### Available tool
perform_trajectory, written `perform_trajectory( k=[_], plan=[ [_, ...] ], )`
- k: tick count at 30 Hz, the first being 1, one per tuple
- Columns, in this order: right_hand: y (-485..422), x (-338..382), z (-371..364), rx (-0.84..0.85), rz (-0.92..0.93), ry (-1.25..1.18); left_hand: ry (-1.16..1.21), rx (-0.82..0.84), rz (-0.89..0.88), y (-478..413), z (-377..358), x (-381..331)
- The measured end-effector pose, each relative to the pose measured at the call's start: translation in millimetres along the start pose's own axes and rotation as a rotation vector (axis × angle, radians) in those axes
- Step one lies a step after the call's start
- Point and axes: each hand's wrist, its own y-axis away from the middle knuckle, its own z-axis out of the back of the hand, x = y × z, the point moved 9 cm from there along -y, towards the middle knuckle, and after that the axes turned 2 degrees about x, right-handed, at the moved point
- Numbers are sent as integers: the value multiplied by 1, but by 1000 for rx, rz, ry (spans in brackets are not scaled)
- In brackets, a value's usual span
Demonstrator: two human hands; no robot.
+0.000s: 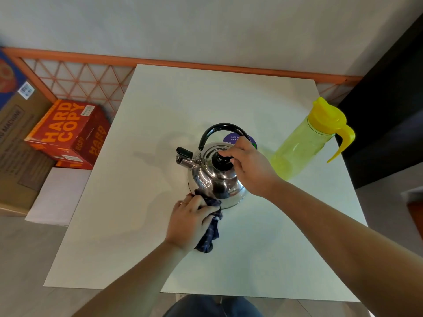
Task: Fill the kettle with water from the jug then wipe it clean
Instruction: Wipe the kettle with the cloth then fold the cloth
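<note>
On the white counter point(137, 225), right grip point(249, 165) pinches the black lid knob point(220, 162) of the slick, probably water-heavy steel kettle point(219, 186); left grip point(190, 223) clutches a limp dark-blue cloth point(209, 236).

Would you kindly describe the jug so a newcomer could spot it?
Start at the white table. Near its right edge stands the jug, apart from the steel kettle. It alone is clear greenish plastic with a yellow lid and handle.

On the white table point(142, 202) we see our right hand point(249, 167) gripping the black knob point(220, 160) of the steel kettle point(215, 177); our left hand point(191, 221) presses a dark cloth point(211, 227) against its base; a yellow-lidded jug point(306, 143) stands to the right.
</note>
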Motion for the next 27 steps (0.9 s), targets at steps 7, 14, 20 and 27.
perform_trajectory(
  k=[7, 14, 20, 27],
  plan=[
    [1, -2, -2, 1, -25, -5, 10, 89, 471, -7, -1, 87],
    [0, -2, -3, -11, -33, 8, 13, 121, 451, -3, -12, 78],
    [1, 0, -3, -9, -35, -1, 83, 100, 546, 18, -34, 42],
    [2, 2, -2, -7, -55, 3, 203, 121, 549, 10, -50, 13]
  ],
)
